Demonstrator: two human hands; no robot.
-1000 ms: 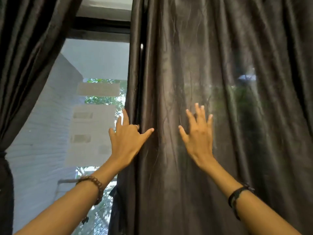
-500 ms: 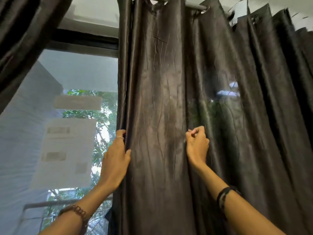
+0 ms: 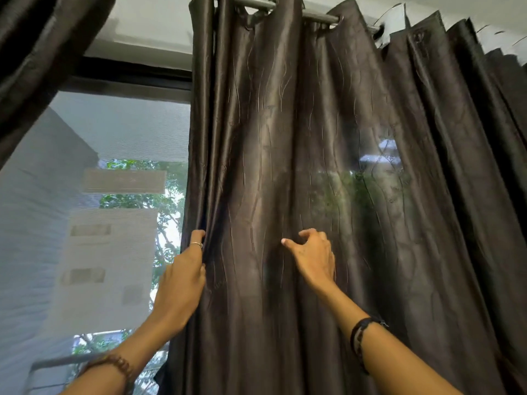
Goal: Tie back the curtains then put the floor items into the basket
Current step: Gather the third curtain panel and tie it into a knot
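The dark right-hand curtain (image 3: 328, 166) fills most of what you see, hanging in deep folds from the metal rod (image 3: 313, 17) along the top edge, its eyelets threaded on the rod. Its free vertical edge falls down the middle of the window (image 3: 114, 195), where pale buildings and green leaves show through the mesh. A second dark curtain (image 3: 37, 58) slants across the upper left corner of the window.

Your left hand (image 3: 182, 283) grips the free edge of the big curtain, fingers curled round behind the fabric and a thin ring (image 3: 196, 244) on one finger. Your right hand (image 3: 313, 255) lies against the front of the cloth further in, thumb stuck out leftwards, fingers bent into a fold; you cannot tell whether they pinch it. A beaded bracelet (image 3: 119, 363) sits on your left wrist, a dark band (image 3: 360, 334) on your right.
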